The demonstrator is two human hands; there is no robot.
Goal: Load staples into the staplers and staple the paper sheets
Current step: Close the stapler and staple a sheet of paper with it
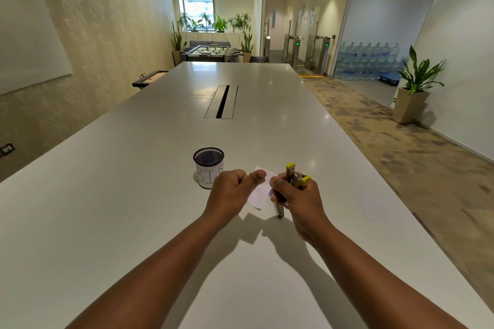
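— Stapler (pixel 291 187) where?
— Just right of frame centre, gripped in the right hand (pixel 296 195), hinged open, yellow tips up, long axis near upright, foot close to the table (pixel 133 195).
— And the left hand (pixel 230 189)?
— Immediately left of it, thumb pinched against fingers; possibly holding staples, too small to tell. Small paper sheet (pixel 260 189) between the two hands.
— Next move?
— Probably a short rightward reach into the open channel. Mesh cup (pixel 208 167) at upper left, well clear.
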